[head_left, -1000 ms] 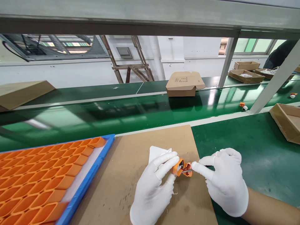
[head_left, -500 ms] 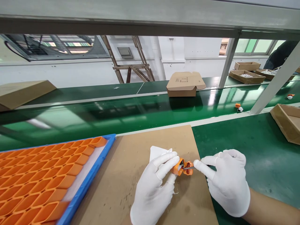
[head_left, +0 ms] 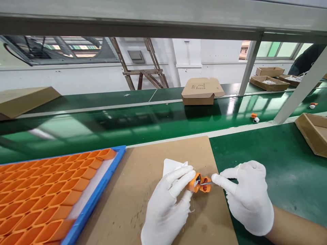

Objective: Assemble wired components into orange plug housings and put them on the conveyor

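Observation:
My left hand (head_left: 167, 204), in a white glove, is closed on a small orange plastic case (head_left: 193, 183) over the cardboard sheet. The case lies open, its orange lid part (head_left: 205, 184) to the right, and dark and white bits show inside. My right hand (head_left: 245, 195), also gloved, pinches a thin metal tool (head_left: 207, 183) between thumb and fingers. The tool's tip reaches into the case's opening; its other end is hidden in the glove, so its exact kind does not show. A white piece of paper or cloth (head_left: 172, 165) lies behind my left fingers.
Cardboard (head_left: 143, 211) covers the bench before me. To the left stands a blue tray (head_left: 98, 194) with an orange honeycomb insert (head_left: 48, 190). Beyond runs a green conveyor (head_left: 143, 127) carrying small orange-and-white pieces (head_left: 254, 117). Cardboard boxes (head_left: 198, 101) stand behind it; a slanted post (head_left: 293, 92) rises right.
The orange-and-white pieces on the conveyor have moved left. My hands stay nearly in place, the case and tool shifting only slightly.

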Demonstrator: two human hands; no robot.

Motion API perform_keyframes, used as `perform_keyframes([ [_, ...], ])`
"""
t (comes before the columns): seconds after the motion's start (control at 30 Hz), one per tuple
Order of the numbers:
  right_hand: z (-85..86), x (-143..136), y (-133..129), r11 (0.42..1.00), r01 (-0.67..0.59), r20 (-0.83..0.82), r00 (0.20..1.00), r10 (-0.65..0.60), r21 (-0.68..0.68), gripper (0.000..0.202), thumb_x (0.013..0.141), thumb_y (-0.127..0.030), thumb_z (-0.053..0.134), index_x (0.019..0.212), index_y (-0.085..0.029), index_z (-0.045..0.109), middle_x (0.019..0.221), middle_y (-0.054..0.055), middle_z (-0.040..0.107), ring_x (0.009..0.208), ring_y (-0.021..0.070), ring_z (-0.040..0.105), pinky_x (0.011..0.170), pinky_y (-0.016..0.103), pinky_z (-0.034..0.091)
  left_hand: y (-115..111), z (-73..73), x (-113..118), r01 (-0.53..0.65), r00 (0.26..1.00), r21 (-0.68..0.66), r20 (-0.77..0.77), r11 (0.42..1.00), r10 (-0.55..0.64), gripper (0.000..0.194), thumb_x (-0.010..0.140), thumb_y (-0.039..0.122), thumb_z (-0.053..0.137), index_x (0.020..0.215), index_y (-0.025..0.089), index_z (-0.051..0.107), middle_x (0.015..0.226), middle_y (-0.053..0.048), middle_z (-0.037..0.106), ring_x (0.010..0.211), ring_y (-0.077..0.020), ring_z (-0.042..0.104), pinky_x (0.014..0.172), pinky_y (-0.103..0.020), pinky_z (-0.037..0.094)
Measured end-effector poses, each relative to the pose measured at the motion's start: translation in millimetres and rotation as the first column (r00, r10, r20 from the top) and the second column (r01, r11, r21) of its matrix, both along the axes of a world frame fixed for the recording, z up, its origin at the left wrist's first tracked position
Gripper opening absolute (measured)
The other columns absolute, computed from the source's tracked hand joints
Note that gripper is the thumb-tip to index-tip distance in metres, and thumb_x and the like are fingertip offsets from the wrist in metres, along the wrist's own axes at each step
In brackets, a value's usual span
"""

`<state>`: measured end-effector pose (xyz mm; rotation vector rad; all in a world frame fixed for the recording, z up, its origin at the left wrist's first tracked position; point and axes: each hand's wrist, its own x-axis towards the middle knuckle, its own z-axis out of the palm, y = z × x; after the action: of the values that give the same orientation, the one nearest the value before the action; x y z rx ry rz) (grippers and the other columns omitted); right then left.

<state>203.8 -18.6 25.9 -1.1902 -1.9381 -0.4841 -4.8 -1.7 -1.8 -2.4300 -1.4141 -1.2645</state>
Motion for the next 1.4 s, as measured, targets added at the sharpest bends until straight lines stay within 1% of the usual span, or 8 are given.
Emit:
perform_keyframes([
  [0.1,0.8,-3,-1,1.000,-0.029,-0.013,0.999,0.029,-0.007,0.034,0.079,-0.002,0.054,0.091,-0.030,0.070,0.073,-0.008,0.071,0.059,0.0117,0.039,0.071,0.035,0.024,1,-1.0,-1,0.012,1.000,-0.001,-0.007,1.000,-0.012,0.032,0.088,0.009,0.051,0.111,0.027,0.064,0.107,-0.005,0.072,0.096,-0.0190,0.072,0.084,-0.034,0.063],
  [0.33,-1.4,-2,-2,0.999,-0.042,-0.051,0.998,0.041,-0.020,0.048,0.072,0.007,0.051,0.095,-0.031,0.069,0.077,-0.010,0.072,0.061,0.0124,0.040,0.073,0.034,0.026,1,3.8,2,-0.002,1.000,-0.005,-0.009,1.000,0.002,0.029,0.088,0.010,0.052,0.109,0.026,0.065,0.106,-0.005,0.072,0.096,-0.0195,0.072,0.087,-0.035,0.063],
  [0.53,-0.2,-3,2,0.997,-0.060,0.000,0.998,0.060,-0.054,0.038,0.077,0.001,0.051,0.092,-0.029,0.067,0.075,-0.009,0.072,0.057,0.0119,0.038,0.071,0.035,0.025,1,-0.7,0,0.053,0.998,0.001,-0.032,0.999,-0.053,0.035,0.087,0.006,0.050,0.112,0.026,0.063,0.108,-0.005,0.072,0.101,-0.0192,0.071,0.089,-0.036,0.062],
  [0.73,-8.8,2,3,0.996,-0.082,-0.051,0.995,0.080,-0.035,0.049,0.068,0.005,0.054,0.098,-0.031,0.067,0.078,-0.009,0.071,0.062,0.0116,0.040,0.074,0.034,0.025,-1,-0.1,0,0.064,0.998,-0.011,0.002,0.998,-0.064,0.035,0.087,0.006,0.050,0.113,0.027,0.062,0.107,-0.004,0.072,0.100,-0.0174,0.070,0.090,-0.035,0.061],
  [0.93,0.4,-1,1,0.994,-0.107,-0.018,0.994,0.106,-0.022,0.047,0.063,0.004,0.049,0.094,-0.027,0.065,0.075,-0.007,0.070,0.060,0.0117,0.042,0.072,0.034,0.025,1,-2.1,1,0.073,0.997,-0.013,-0.031,0.997,-0.073,0.036,0.087,0.005,0.049,0.112,0.027,0.063,0.108,-0.003,0.072,0.103,-0.0193,0.070,0.088,-0.036,0.062],
  [1.1,4.9,0,2,0.999,-0.044,0.049,0.998,0.045,-0.013,0.042,0.065,0.002,0.049,0.090,-0.026,0.069,0.073,-0.006,0.070,0.060,0.0120,0.043,0.074,0.035,0.026,3,-7.7,-2,0.022,1.000,-0.042,-0.011,0.999,-0.022,0.040,0.086,0.004,0.051,0.115,0.028,0.064,0.112,-0.004,0.071,0.103,-0.0197,0.070,0.090,-0.038,0.062],
  [1.27,11.7,-3,1,0.999,0.015,0.079,0.997,-0.013,-0.032,0.032,0.079,-0.002,0.049,0.081,-0.025,0.071,0.070,-0.006,0.071,0.055,0.0122,0.040,0.069,0.035,0.025,3,-8.3,-3,0.014,1.000,-0.069,-0.010,0.998,-0.015,0.043,0.084,0.002,0.051,0.115,0.028,0.065,0.113,-0.004,0.071,0.104,-0.0195,0.070,0.091,-0.037,0.061],
  [1.4,8.0,-5,-1,0.999,0.009,0.050,0.999,-0.006,-0.045,0.036,0.075,0.001,0.049,0.084,-0.026,0.071,0.072,-0.005,0.071,0.054,0.0120,0.040,0.067,0.035,0.024,1,-7.6,-3,0.009,1.000,-0.069,0.004,0.998,-0.008,0.041,0.084,0.003,0.051,0.112,0.029,0.067,0.112,-0.004,0.072,0.102,-0.0194,0.070,0.090,-0.036,0.061],
])
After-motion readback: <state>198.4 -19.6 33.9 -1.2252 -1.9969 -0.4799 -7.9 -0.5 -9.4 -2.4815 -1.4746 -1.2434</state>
